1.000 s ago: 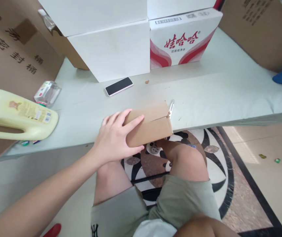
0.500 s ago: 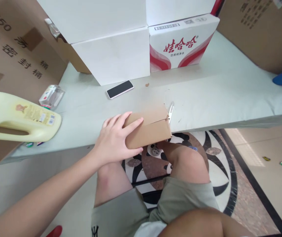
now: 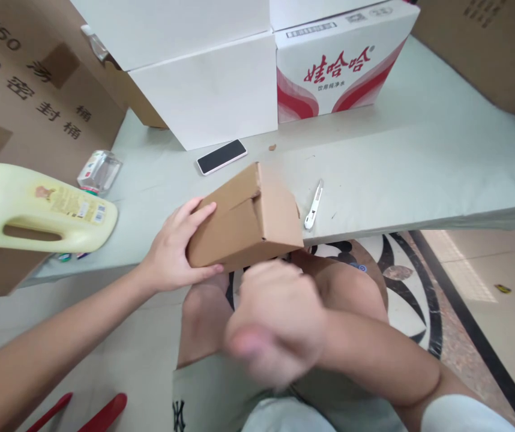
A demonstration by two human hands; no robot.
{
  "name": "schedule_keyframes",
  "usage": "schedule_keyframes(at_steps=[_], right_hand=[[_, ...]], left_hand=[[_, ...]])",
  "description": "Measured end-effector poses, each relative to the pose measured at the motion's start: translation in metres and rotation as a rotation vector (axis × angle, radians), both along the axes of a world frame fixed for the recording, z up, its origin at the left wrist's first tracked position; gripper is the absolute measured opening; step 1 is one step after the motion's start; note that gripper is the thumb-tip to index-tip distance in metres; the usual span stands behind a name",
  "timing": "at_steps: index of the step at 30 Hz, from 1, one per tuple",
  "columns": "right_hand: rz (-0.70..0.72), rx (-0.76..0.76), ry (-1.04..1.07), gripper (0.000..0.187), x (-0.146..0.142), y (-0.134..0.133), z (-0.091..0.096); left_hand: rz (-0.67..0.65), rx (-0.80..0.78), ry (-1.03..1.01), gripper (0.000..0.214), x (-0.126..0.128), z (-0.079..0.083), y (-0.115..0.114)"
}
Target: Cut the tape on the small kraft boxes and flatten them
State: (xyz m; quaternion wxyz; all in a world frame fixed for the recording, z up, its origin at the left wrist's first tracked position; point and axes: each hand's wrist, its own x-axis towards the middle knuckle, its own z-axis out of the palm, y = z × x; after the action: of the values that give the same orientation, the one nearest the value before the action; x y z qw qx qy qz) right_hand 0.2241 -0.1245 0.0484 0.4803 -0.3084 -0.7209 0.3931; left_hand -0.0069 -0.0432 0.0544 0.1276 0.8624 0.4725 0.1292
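Observation:
A small brown cardboard box [image 3: 230, 222] rests tilted at the table's front edge, with one end turned partly towards me. My left hand [image 3: 179, 246] grips its left end, thumb below and fingers spread over the top. In front of the box, above my lap, my right hand [image 3: 280, 324] is curled into a fist and blurred by motion. Whatever it may hold is hidden. Just right of the box lies a white utility knife [image 3: 314, 205] on the table cloth.
A phone [image 3: 221, 157] lies behind the box, before stacked white cartons [image 3: 207, 96] and a red-and-white carton [image 3: 338, 78]. At left are a pale yellow jug [image 3: 77, 225], a clear bottle [image 3: 99, 173] and a big cardboard carton [image 3: 23, 90]. A patterned floor [image 3: 399, 276] shows below.
My right hand has come into view over my lap. The box has turned and tipped, its right end now raised towards me. My left hand has shifted left with it, uncovering the knife.

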Motion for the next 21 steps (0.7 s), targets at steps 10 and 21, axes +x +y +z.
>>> schedule_keyframes(at_steps=[10, 21], right_hand=[[-0.592, -0.211, 0.308, 0.042, 0.053, 0.103, -0.087], [-0.381, -0.287, 0.386, 0.064, 0.047, 0.104, -0.087]], left_hand=[[0.421, -0.145, -0.647, 0.096, 0.005, -0.033, -0.018], [0.471, -0.756, -1.333, 0.068, 0.079, -0.064, 0.051]])
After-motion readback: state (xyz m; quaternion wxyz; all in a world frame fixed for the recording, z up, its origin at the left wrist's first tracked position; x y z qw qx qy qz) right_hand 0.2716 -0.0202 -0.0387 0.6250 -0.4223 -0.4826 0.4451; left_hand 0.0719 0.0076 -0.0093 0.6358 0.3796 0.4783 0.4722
